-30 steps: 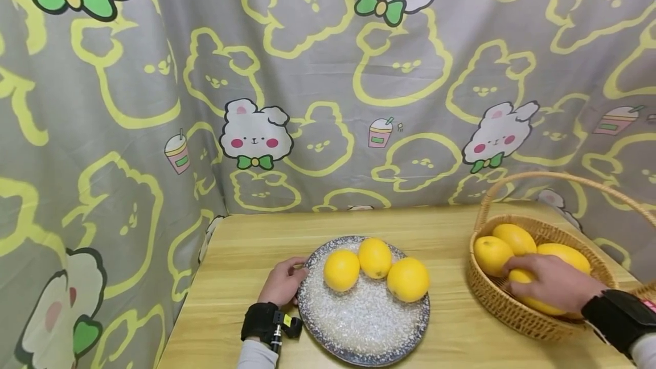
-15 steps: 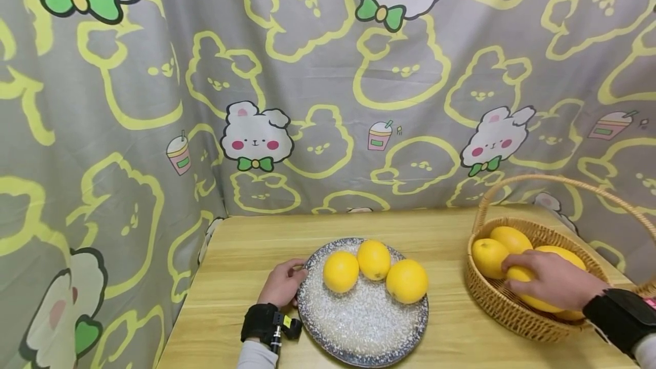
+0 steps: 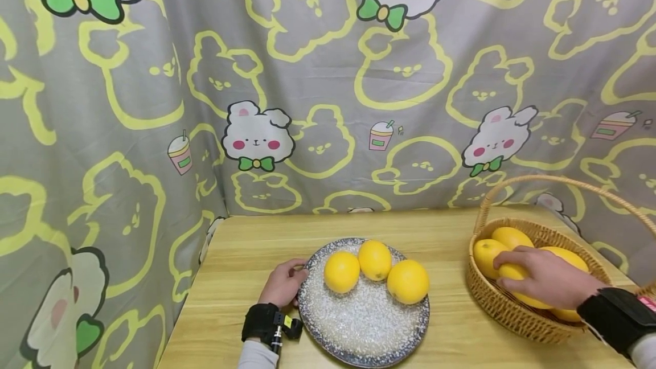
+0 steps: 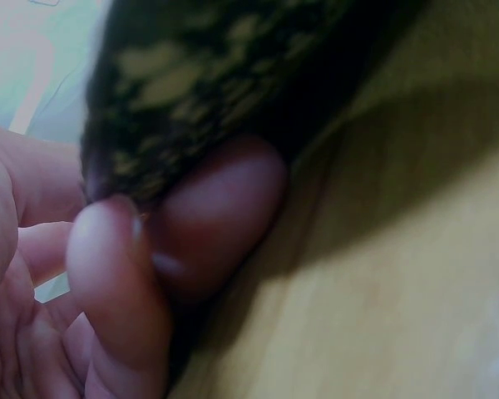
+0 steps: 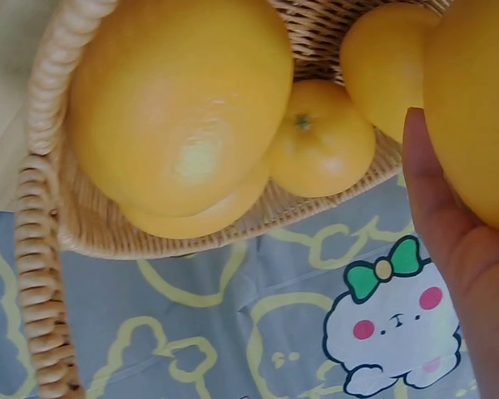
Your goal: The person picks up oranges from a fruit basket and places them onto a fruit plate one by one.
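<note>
A round speckled plate [image 3: 364, 323] with a dark rim lies in the middle of the table, three oranges [image 3: 408, 282] on its far part. My left hand [image 3: 282, 283] grips the plate's left edge; in the left wrist view, fingers [image 4: 220, 212] curl beneath the rim. At the right, my right hand [image 3: 543, 275] reaches into a wicker basket [image 3: 504, 306] and grips an orange [image 5: 478, 100] between thumb and fingers. Behind it lie smaller oranges [image 5: 320, 141] and a big yellow fruit [image 5: 183, 100]. The palm hides part of the held orange.
The basket's tall arched handle [image 3: 558, 177] rises over the fruit. A grey curtain [image 3: 328, 84] with cartoon bears hangs along the back and left of the wooden table [image 3: 246, 249].
My right hand has shifted slightly left inside the basket with the orange in its grip. The left hand and the plate have stayed in place.
</note>
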Motion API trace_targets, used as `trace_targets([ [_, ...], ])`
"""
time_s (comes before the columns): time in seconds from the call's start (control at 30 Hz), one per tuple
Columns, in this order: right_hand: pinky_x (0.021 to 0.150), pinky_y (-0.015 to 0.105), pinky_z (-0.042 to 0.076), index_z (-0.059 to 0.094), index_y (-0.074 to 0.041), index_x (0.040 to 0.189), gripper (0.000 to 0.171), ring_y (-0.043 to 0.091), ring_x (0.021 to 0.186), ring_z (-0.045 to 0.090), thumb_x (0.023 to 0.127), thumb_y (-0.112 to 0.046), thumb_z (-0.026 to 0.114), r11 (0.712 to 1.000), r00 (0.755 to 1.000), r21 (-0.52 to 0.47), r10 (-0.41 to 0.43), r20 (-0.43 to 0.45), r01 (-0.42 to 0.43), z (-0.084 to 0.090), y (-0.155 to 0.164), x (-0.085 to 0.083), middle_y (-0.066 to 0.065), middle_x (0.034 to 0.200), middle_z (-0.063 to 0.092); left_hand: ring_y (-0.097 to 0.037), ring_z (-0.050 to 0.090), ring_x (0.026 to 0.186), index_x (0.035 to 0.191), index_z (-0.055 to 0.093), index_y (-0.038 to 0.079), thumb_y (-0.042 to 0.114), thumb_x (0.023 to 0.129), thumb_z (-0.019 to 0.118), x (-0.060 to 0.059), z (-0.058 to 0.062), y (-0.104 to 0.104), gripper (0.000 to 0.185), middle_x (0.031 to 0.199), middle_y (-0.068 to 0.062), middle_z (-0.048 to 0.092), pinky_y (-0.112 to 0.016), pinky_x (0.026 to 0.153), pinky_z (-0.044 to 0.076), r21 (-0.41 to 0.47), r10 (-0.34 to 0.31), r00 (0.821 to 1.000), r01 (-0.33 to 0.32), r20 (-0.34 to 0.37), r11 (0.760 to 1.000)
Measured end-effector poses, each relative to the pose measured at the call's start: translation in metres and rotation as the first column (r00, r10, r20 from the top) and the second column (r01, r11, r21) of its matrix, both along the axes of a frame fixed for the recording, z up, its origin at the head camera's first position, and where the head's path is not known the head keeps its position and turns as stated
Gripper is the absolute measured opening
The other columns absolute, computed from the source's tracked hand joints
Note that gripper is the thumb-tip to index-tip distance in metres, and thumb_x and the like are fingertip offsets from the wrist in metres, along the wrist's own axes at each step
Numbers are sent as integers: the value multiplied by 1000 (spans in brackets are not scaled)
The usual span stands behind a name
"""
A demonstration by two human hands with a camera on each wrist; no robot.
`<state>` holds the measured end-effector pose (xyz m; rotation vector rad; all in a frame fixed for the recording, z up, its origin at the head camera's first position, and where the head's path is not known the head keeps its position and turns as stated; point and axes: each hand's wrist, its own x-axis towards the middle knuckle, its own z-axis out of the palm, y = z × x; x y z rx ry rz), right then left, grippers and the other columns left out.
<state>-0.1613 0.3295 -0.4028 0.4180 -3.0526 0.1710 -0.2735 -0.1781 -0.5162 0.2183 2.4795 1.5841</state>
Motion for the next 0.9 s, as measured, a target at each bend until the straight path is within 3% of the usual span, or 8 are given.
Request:
trace_targets([
  [0.23,71,25,53,70,-40,110,20,-5,89,58,91,-45,77,999,996,-13,37,-80,-38,2,-15,0,-14,109,65,-12,50,46,138,65,13,24,104,60,0,0,0,36,89,-8,65,-27,44,52,-4,3,1000,-3,15,1000],
  [0.37,76,28,56,71,-39,110,21,4,94,64,91,-42,78,998,992,-17,64,-106,-66,2,-22,0,-13,112,67,-12,51,46,138,65,12,24,104,60,0,0,0,36,90,-9,65,-27,44,52,-1,0,1000,0,7,1000],
  [0.7,83,34,59,72,-37,111,23,16,102,68,90,-39,79,997,992,16,82,-100,-81,3,-38,-3,-9,116,68,-12,51,45,139,64,11,24,104,60,1,-1,0,38,89,-9,66,-28,44,53,-5,-12,1000,12,-12,1000],
  [0.9,79,33,59,71,-40,107,25,9,96,65,85,-37,83,990,973,49,141,-184,-134,3,-49,-6,-11,112,67,-11,51,45,139,64,12,24,104,60,1,2,0,37,89,-8,67,-27,44,52,3,-4,1000,4,-11,1000],
])
